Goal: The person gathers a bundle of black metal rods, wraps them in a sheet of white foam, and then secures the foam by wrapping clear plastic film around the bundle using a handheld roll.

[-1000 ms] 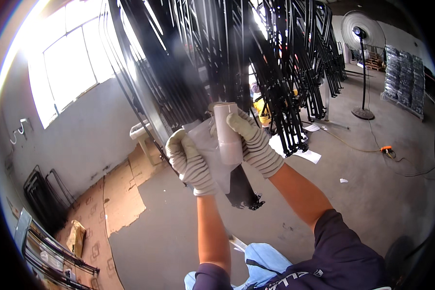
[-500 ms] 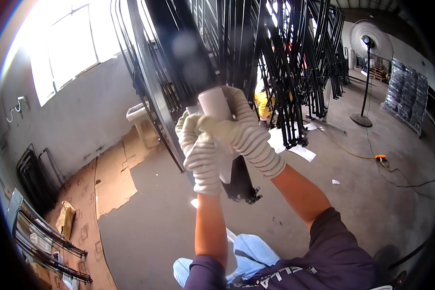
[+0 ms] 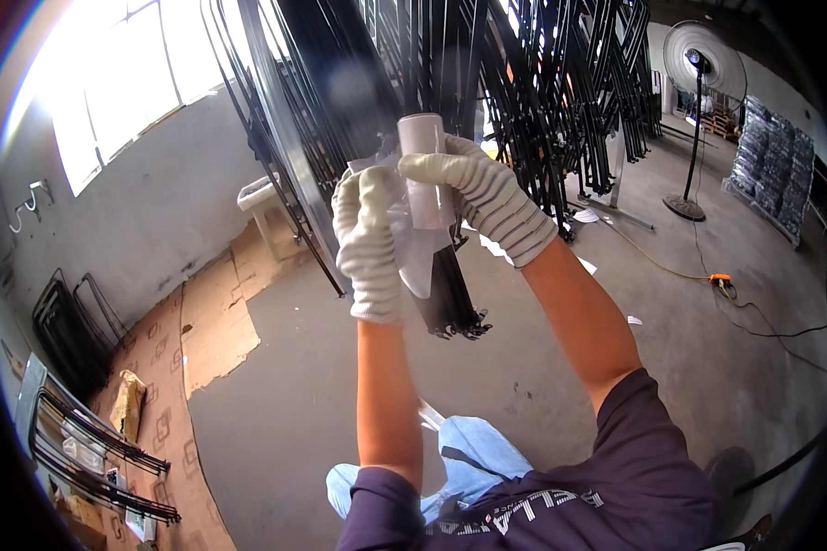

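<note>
In front of the hanging black metal tubes (image 3: 455, 294), both my hands are raised in striped knit gloves. My right hand (image 3: 473, 184) is wrapped round a pale, whitish roll of plastic film (image 3: 423, 138), its thumb across the front and the roll nearly upright. To the left, my left hand (image 3: 366, 220) is closed, with a bit of pale film showing above its fingers. Translucent film (image 3: 413, 253) hangs between the two hands and in front of the tubes. The palm side of my left hand is hidden.
More black tube frames (image 3: 560, 101) hang in dense rows behind. A pedestal fan (image 3: 696, 64), a wrapped stack (image 3: 772, 165) and an orange socket on a cable (image 3: 721, 279) are at right. At left are a plastic stool (image 3: 265, 195), cardboard (image 3: 216, 331) and black frames (image 3: 73, 335).
My hands have moved apart and slightly up. The roll, earlier tilted and close against my left hand, now stands more upright, with film visible between the hands.
</note>
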Motion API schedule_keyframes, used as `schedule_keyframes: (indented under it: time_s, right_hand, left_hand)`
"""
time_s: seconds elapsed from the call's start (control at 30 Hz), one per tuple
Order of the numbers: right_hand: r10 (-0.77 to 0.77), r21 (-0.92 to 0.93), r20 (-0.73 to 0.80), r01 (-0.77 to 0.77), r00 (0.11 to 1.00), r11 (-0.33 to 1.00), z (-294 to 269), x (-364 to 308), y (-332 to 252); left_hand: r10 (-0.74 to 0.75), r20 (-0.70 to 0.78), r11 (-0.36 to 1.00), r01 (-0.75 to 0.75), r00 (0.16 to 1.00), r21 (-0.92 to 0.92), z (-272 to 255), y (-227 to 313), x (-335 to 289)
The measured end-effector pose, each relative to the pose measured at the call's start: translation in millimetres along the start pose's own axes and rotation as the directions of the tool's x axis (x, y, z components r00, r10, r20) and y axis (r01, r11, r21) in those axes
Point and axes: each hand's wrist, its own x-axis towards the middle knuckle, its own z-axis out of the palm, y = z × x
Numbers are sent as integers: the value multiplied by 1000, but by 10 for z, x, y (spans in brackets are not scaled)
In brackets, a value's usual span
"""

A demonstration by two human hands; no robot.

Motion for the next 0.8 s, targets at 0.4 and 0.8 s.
schedule_keyframes:
  time_s: [0.4, 0.8]
  right_hand:
    - [-62, 51, -103, 67, 993, 996, 136, -120, 94]
    - [-41, 211, 7, 39, 999, 977, -108, -65, 44]
  left_hand:
    - [123, 106, 920, -153, 987, 362, -172, -200, -74]
    - [89, -19, 996, -89, 996, 4, 24, -116, -28]
